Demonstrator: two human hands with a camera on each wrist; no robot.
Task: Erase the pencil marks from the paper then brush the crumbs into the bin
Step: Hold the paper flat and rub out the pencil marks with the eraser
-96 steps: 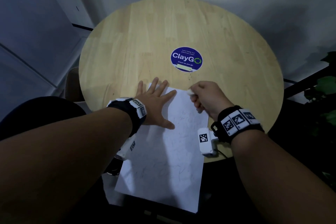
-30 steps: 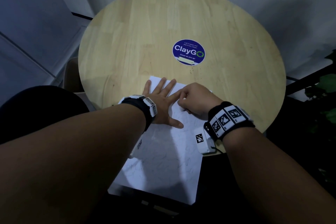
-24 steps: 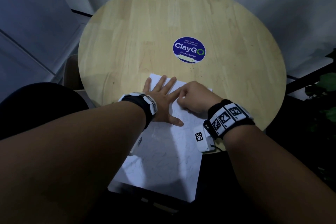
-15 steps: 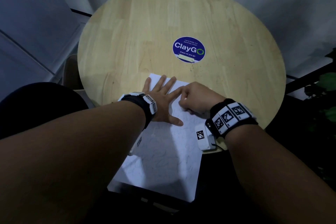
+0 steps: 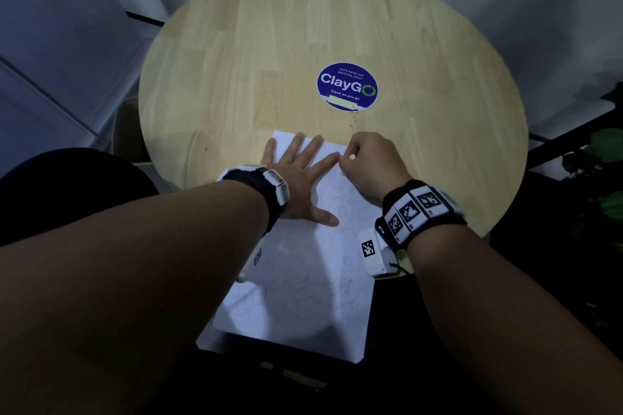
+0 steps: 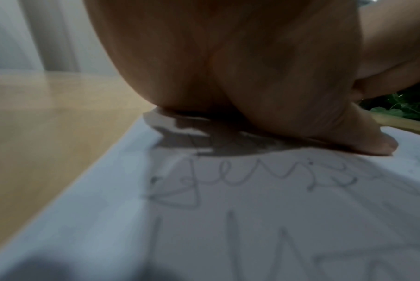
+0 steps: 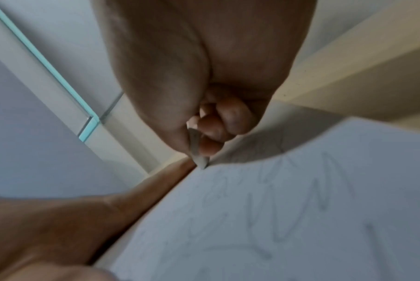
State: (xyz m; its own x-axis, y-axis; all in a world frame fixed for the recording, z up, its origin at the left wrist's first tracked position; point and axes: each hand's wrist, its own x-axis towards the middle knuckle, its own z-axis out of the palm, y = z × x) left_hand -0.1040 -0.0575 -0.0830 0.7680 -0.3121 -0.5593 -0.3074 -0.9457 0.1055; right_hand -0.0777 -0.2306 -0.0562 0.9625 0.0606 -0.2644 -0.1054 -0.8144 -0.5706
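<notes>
Paper (image 5: 303,280): left hand (image 5: 296,185) flat; right hand (image 5: 374,162) pinches eraser (image 7: 198,150).

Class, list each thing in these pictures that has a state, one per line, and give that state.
paper: flat on the table, near end overhanging the edge, pencil marks still on it
eraser: pinched in the right hand, tip on the paper
left hand: fingers spread flat, pressing the paper down
right hand: fingers curled round the eraser
table: sticker on top

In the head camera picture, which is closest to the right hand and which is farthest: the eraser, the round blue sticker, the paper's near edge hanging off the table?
1. Eraser: pinched in the right hand.
2. Blue sticker: beyond it, mid-table.
3. Paper's near edge: farthest, overhanging toward the person.
</notes>
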